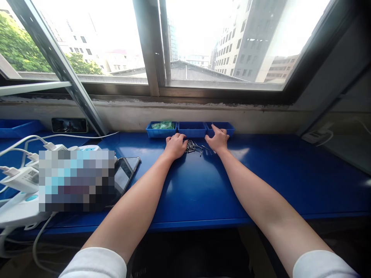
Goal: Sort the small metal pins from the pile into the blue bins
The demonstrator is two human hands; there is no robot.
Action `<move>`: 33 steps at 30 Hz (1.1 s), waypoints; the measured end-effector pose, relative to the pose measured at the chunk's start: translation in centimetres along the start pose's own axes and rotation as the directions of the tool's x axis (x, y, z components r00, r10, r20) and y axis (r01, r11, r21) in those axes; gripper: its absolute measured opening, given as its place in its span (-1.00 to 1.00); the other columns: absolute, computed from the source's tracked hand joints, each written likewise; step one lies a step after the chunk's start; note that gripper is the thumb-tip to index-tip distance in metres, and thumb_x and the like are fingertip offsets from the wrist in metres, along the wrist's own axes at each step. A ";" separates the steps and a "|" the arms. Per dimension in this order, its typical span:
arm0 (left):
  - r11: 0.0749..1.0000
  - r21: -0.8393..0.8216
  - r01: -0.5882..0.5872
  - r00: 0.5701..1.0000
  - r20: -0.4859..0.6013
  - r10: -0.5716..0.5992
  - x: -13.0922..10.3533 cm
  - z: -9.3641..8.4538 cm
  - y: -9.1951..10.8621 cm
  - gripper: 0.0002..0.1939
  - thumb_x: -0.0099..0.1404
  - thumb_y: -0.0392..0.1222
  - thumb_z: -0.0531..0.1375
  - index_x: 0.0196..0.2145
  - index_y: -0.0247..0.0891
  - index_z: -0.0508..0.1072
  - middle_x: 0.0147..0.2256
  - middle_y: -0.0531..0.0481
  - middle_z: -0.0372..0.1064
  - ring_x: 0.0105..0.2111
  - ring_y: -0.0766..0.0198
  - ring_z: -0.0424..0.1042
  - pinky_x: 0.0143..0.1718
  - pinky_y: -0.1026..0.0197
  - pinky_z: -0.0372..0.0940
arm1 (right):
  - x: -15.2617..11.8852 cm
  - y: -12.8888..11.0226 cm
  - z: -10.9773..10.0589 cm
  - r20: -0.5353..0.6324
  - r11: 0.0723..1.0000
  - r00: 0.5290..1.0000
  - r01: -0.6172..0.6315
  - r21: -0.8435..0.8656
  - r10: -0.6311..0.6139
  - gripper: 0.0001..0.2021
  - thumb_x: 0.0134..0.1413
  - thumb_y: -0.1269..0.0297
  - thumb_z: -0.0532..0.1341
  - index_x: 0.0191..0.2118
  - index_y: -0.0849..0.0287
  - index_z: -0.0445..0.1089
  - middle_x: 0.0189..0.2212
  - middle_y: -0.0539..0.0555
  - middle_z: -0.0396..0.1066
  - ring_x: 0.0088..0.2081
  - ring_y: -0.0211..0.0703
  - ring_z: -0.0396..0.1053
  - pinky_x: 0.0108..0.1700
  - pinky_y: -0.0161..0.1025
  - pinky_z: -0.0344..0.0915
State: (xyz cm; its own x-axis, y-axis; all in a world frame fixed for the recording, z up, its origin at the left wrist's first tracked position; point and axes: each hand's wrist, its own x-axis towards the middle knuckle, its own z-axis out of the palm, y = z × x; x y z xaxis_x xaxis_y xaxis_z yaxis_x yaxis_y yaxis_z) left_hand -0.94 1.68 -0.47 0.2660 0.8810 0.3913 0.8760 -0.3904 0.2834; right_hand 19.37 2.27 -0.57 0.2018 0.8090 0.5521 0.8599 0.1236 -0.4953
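Observation:
On the blue tabletop lies a small pile of slim, dark metal pieces (191, 146), too small to name for certain. My left hand (175, 147) rests palm down at the left side of this pile, fingers bent and apart, its thumb side against the pieces. To the right of the pile is my right hand (218, 140), with index finger and thumb spread apart and the other fingers curled. Its index finger reaches over the front of the right blue bin (230, 128). A couple of loose thin pieces (206, 148) lie beside it.
A middle blue bin (191, 133) and a left blue bin (160, 133) holding green plastic packets (162, 125) stand against the wall. Leftward are a dark phone (129, 173), a pixelated patch, white chargers (21, 179) with cables, and a propped phone (69, 125). A metal post (63, 73) slants down.

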 end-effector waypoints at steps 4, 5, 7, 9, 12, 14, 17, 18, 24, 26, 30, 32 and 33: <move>1.000 -0.002 -0.002 1.000 0.027 0.002 0.0 0.2 -0.2 -0.60 0.33 -0.01 -0.09 -0.01 -0.20 0.33 0.02 -0.16 0.27 0.04 0.02 0.23 0.07 -0.04 -0.01 | 0.3 0.6 0.6 0.101 0.992 0.990 -0.087 -0.095 0.097 -0.26 -0.14 -0.08 0.21 0.20 0.08 0.11 0.24 0.19 0.01 0.09 0.32 -0.02 -0.01 0.21 0.04; 1.000 -0.004 -0.003 0.999 0.041 0.003 0.0 0.2 -0.2 -0.58 0.33 0.04 -0.08 0.00 -0.20 0.32 0.03 -0.17 0.27 0.04 0.02 0.22 0.07 -0.04 -0.01 | 0.2 0.5 0.7 0.127 0.989 0.985 -0.100 -0.107 0.114 -0.24 -0.16 -0.11 0.21 0.19 0.06 0.11 0.26 0.18 -0.06 0.10 0.36 -0.04 -0.01 0.23 0.03; 1.000 -0.004 -0.009 0.996 0.083 0.010 -0.1 0.3 -0.2 -0.49 0.29 0.16 -0.07 0.03 -0.20 0.30 0.05 -0.18 0.24 0.06 0.00 0.21 0.08 -0.04 -0.01 | 0.1 0.2 0.8 0.137 0.988 0.984 -0.098 -0.120 0.114 -0.25 -0.16 -0.13 0.21 0.19 0.05 0.12 0.29 0.18 -0.15 0.11 0.39 -0.06 0.00 0.25 0.03; 1.000 0.003 -0.021 0.991 0.130 0.021 -0.2 0.3 -0.3 -0.37 0.23 0.28 -0.07 0.07 -0.19 0.28 0.11 -0.19 0.19 0.10 -0.03 0.16 0.10 -0.04 -0.02 | -0.1 -0.3 0.6 0.077 0.990 0.994 -0.066 -0.125 0.076 -0.33 -0.10 -0.07 0.19 0.15 0.09 0.18 0.27 0.22 -0.10 0.12 0.35 -0.03 0.01 0.22 0.04; 1.000 0.017 -0.026 0.985 0.173 0.023 -0.2 0.5 -0.6 -0.25 0.16 0.38 -0.09 0.10 -0.20 0.26 0.16 -0.22 0.11 0.16 -0.08 0.08 0.12 -0.06 -0.04 | -0.3 -1.2 -0.1 0.050 0.992 0.998 -0.026 -0.120 0.032 -0.59 -0.03 0.10 0.15 -0.06 0.17 0.37 0.02 0.27 0.27 0.03 0.20 0.16 -0.02 0.08 0.14; 1.000 0.020 -0.006 0.987 0.164 0.003 -0.1 0.6 -0.7 -0.27 0.19 0.36 -0.11 0.10 -0.21 0.25 0.16 -0.22 0.12 0.16 -0.08 0.07 0.11 -0.07 -0.03 | -0.2 -1.7 -0.7 0.173 0.992 0.982 -0.053 -0.112 0.072 -0.74 -0.03 0.15 0.14 -0.29 0.18 0.45 -0.26 0.24 0.42 -0.14 0.12 0.31 -0.12 -0.03 0.23; 0.997 0.026 0.072 0.993 0.094 -0.074 0.2 0.5 -0.9 -0.38 0.27 0.24 -0.14 0.07 -0.22 0.28 0.10 -0.21 0.21 0.11 -0.06 0.15 0.08 -0.06 0.02 | 0.2 -2.2 -1.4 0.361 0.983 0.917 -0.129 -0.128 0.167 -0.74 -0.07 0.10 0.15 -0.46 0.19 0.44 -0.46 0.22 0.42 -0.32 0.09 0.39 -0.28 -0.10 0.26; 0.995 0.028 0.100 0.992 0.071 -0.102 0.3 0.4 -0.9 -0.41 0.28 0.21 -0.14 0.05 -0.22 0.30 0.07 -0.21 0.24 0.09 -0.05 0.18 0.07 -0.05 0.04 | 0.3 -2.3 -1.7 0.396 0.980 0.899 -0.145 -0.139 0.189 -0.73 -0.09 0.08 0.16 -0.47 0.19 0.44 -0.47 0.23 0.42 -0.33 0.09 0.39 -0.30 -0.12 0.26; 0.983 0.019 0.182 0.983 0.019 -0.183 0.4 0.1 -0.8 -0.48 0.30 0.16 -0.15 -0.04 -0.21 0.35 -0.01 -0.19 0.30 0.02 -0.03 0.25 0.01 -0.04 0.11 | 0.5 -2.6 -2.4 0.608 0.960 0.750 -0.138 -0.243 0.261 -0.73 -0.20 0.08 0.22 -0.48 0.21 0.44 -0.42 0.20 0.44 -0.36 0.02 0.41 -0.37 -0.21 0.26; 0.983 0.021 0.182 0.983 0.024 -0.183 0.4 0.1 -0.8 -0.48 0.30 0.16 -0.14 -0.04 -0.22 0.36 -0.02 -0.19 0.31 0.02 -0.02 0.26 0.01 -0.03 0.11 | 0.5 -2.7 -2.4 0.640 0.958 0.724 -0.100 -0.269 0.255 -0.73 -0.22 0.09 0.23 -0.47 0.22 0.43 -0.41 0.18 0.44 -0.38 -0.01 0.41 -0.41 -0.24 0.24; 0.985 0.021 0.171 0.984 0.039 -0.171 0.4 0.1 -0.7 -0.48 0.30 0.15 -0.14 -0.05 -0.23 0.36 -0.03 -0.19 0.31 0.00 -0.01 0.26 0.01 -0.02 0.10 | 0.1 -3.1 -1.9 0.652 0.963 0.732 -0.018 -0.269 0.196 -0.74 -0.19 0.12 0.21 -0.45 0.24 0.42 -0.41 0.19 0.44 -0.39 -0.05 0.40 -0.45 -0.28 0.21; 0.986 0.021 0.168 0.985 0.043 -0.168 0.4 0.1 -0.6 -0.48 0.30 0.15 -0.14 -0.07 -0.23 0.37 -0.05 -0.19 0.32 -0.01 -0.01 0.27 0.01 -0.03 0.10 | -0.1 -3.3 -1.6 0.644 0.970 0.748 -0.001 -0.244 0.162 -0.71 -0.15 0.09 0.18 -0.43 0.25 0.43 -0.41 0.21 0.44 -0.39 -0.04 0.40 -0.47 -0.27 0.19; 0.986 0.021 0.166 0.985 0.045 -0.167 0.4 0.1 -0.6 -0.48 0.30 0.15 -0.14 -0.08 -0.23 0.38 -0.06 -0.19 0.33 -0.01 -0.01 0.27 0.00 -0.03 0.10 | -0.2 -3.4 -1.5 0.635 0.974 0.758 0.002 -0.228 0.147 -0.69 -0.13 0.06 0.16 -0.43 0.25 0.43 -0.41 0.22 0.44 -0.38 -0.04 0.40 -0.47 -0.27 0.19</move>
State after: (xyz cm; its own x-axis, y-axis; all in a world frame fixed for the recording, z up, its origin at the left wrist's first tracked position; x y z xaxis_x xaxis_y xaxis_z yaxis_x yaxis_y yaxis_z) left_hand -1.33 2.34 -0.62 0.1339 0.9449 0.2986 0.9164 -0.2328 0.3257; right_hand 17.11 0.84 2.05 -0.0182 0.9966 -0.0807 0.9447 -0.0093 -0.3278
